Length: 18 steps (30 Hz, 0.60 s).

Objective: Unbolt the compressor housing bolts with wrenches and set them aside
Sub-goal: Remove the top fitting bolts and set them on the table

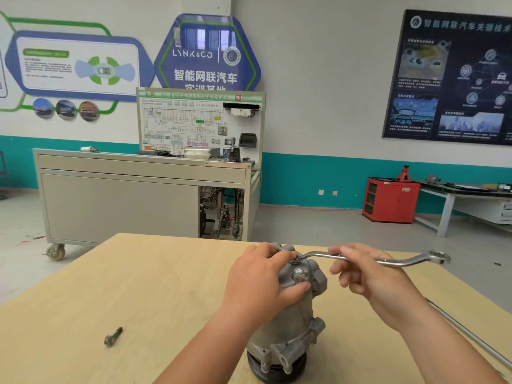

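A grey metal compressor [288, 325] stands upright on its pulley near the front of the wooden table [138, 286]. My left hand [260, 278] grips the top of its housing, thumb just below a bolt head [298, 271]. A long offset ring wrench [388, 260] lies level over the top, its near ring seated on a bolt at the back of the housing. My right hand [368, 275] holds the wrench shaft with curled fingers. One removed bolt [113, 336] lies on the table to the left.
A long metal rod [468, 333] lies along the table's right edge. Beyond the table stand a grey wheeled training bench [138, 195] with a wiring board, a red cabinet [390, 200] and a side table at the right wall.
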Available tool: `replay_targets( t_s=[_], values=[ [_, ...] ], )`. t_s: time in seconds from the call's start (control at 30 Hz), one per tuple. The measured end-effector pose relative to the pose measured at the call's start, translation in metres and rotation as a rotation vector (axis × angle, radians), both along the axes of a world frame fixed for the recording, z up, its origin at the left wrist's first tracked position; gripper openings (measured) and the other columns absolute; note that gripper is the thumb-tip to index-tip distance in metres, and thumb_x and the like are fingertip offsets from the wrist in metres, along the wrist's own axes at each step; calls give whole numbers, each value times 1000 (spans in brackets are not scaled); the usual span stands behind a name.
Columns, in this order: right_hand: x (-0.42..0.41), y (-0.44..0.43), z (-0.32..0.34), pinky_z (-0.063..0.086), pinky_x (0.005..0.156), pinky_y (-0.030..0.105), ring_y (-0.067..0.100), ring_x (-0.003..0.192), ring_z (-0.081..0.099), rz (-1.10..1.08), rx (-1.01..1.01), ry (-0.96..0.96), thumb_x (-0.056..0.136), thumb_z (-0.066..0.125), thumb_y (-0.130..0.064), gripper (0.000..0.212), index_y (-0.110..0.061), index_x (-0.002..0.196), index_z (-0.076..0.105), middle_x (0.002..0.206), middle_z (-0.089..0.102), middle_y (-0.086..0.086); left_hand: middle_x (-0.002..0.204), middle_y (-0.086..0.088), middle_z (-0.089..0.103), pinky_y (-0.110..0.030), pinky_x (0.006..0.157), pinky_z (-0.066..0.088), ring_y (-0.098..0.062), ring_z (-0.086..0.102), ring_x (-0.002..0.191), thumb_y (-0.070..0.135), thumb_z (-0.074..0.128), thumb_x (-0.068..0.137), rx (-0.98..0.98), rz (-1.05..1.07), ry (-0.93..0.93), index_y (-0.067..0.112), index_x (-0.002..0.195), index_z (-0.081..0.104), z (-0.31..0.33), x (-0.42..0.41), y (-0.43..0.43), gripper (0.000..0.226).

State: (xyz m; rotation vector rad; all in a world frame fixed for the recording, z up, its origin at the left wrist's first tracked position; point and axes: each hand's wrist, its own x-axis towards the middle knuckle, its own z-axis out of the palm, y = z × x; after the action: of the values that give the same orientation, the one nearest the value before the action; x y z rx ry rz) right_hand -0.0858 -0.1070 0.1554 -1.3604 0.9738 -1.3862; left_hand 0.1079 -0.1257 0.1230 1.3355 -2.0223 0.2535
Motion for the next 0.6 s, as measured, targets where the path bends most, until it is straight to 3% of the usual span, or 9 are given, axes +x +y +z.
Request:
replay_targets(
  t_s=[0.1,0.2,0.33,0.4,0.47,0.6],
  values=[
    [-2,-31,-5,30,34,14,3,43,45,-93,108,-217,85,57,-35,25,-13,92,65,54,54,-3,123,15,51,-18,83,30,-8,42,112,70,48,80,8,-9,0,46,129,50,0,0,0,55],
    [13,-70,4,25,39,17,6,48,33,-237,199,-28,92,54,-38,26,-14,91,62,58,40,-5,128,14,49,-19,86,32,-10,42,115,70,48,81,24,-22,3,47,132,49,1,1,2,56],
    [47,-102,13,23,38,20,9,44,29,-205,204,216,100,38,-38,40,-15,86,67,48,37,-6,130,12,48,-22,91,34,-11,41,117,69,49,81,29,-19,-4,47,136,44,3,2,3,60],
    [51,-104,14,21,37,21,9,41,25,-186,191,234,101,33,-35,43,-15,85,68,41,34,-7,130,13,48,-21,89,35,-10,42,116,70,49,79,14,-15,0,44,141,36,3,1,3,68],
    [42,-101,11,19,39,21,8,39,22,-115,203,64,101,36,-32,38,-11,89,66,40,29,-8,130,16,48,-20,90,34,-8,44,116,72,50,77,6,-5,30,38,146,23,0,1,1,81],
    [25,-82,9,24,34,15,3,32,28,-35,168,-511,100,42,-23,26,-12,79,55,38,30,-9,130,18,49,-17,89,31,-6,44,117,72,50,75,-14,2,57,36,149,14,0,0,0,90]
  ],
)
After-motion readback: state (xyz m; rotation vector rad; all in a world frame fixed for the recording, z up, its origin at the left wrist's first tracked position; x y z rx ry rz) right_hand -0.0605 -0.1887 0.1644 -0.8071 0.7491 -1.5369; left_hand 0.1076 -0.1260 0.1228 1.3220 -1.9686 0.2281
